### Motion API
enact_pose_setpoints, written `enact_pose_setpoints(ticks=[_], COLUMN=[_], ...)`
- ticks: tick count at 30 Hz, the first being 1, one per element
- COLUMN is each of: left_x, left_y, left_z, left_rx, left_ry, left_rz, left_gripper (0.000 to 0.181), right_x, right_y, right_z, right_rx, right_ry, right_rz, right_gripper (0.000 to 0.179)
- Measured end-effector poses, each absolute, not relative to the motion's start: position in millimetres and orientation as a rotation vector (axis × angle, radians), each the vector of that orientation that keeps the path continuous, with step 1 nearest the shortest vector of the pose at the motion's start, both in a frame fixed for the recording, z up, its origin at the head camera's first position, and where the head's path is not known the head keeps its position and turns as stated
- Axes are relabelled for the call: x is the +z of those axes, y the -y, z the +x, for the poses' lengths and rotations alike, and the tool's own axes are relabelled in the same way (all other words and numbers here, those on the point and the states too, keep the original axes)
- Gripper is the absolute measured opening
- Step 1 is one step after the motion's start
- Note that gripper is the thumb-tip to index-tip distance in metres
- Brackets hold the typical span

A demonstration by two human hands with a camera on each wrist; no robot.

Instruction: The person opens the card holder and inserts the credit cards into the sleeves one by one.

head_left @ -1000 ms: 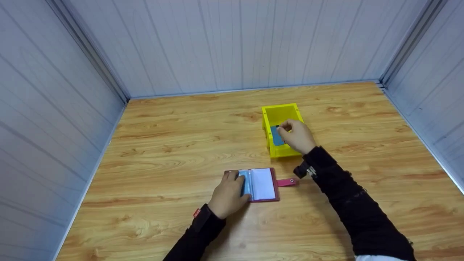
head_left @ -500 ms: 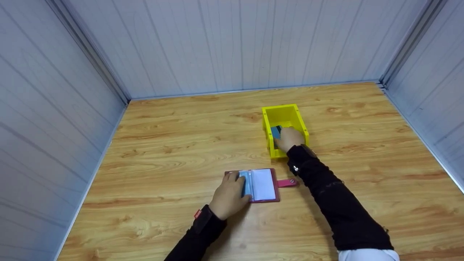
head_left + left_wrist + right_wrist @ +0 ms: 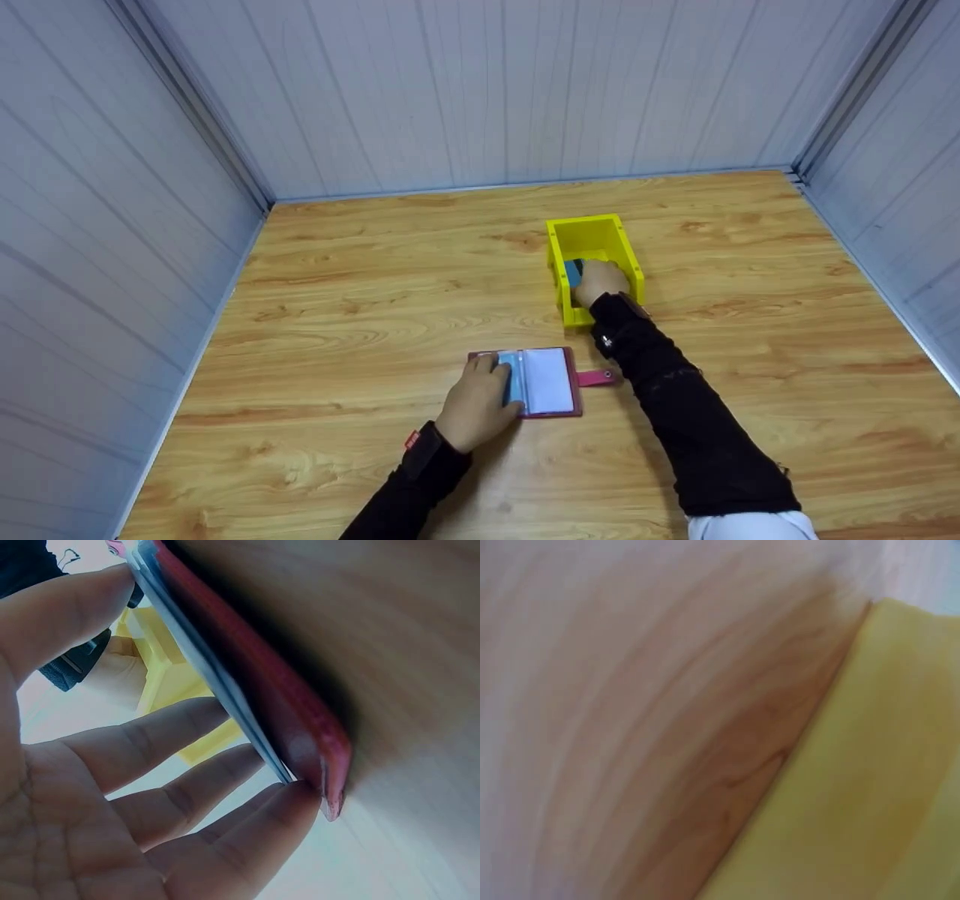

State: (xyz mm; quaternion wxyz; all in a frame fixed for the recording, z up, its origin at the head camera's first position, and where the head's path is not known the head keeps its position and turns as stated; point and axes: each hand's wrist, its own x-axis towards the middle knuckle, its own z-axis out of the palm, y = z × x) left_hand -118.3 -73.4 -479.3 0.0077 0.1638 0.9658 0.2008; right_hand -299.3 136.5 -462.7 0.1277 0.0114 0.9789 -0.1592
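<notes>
A red card holder [image 3: 577, 394] with clear plastic sleeves lies spread on the table, its pink snap strap [image 3: 596, 378] pointing right. My left hand [image 3: 472, 405] rests on its left side; in the left wrist view the fingertips touch the sleeve edges and the red cover [image 3: 300, 709]. Farther back and to the right stands a yellow bin [image 3: 631, 253]. Inside it, a blue card [image 3: 573, 274] with a dark stripe lies beside my right hand [image 3: 604, 282], which reaches down into the bin. The right fingertips are hidden, so whether they hold a card cannot be seen.
A wood-grain table [image 3: 360, 315] carries everything. Pale panel walls [image 3: 465, 90] border it at the back and on both sides. The right wrist view shows only the table and the bin's outer wall [image 3: 847, 787].
My right hand has gone from above the bin, fingers bent over the blue card, down into it, and barely moves in the last half second. The left hand stays on the card holder.
</notes>
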Motion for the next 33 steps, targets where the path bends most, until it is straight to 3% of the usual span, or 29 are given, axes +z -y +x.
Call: enact_pose_setpoints(ticks=[5, 19, 33], left_x=[-479.2, -480.2, -478.9], left_y=[72.8, 72.1, 72.5], left_z=[-119.4, -121.2, -119.8], left_rx=[0.628, 0.642, 0.641], left_ry=[-3.014, -2.993, -2.986], left_rz=[0.514, 0.503, 0.467], left_gripper=[0.054, 0.056, 0.057], right_x=[-463.6, -460.1, -459.2], right_y=[-135.1, -135.2, -142.4], right_z=[-300.4, -300.2, -302.8], right_rx=[-0.488, -0.521, -0.7], right_ry=[-2.841, -2.853, -2.905], right_rz=[0.077, 0.086, 0.107], right_gripper=[0.025, 0.032, 0.019])
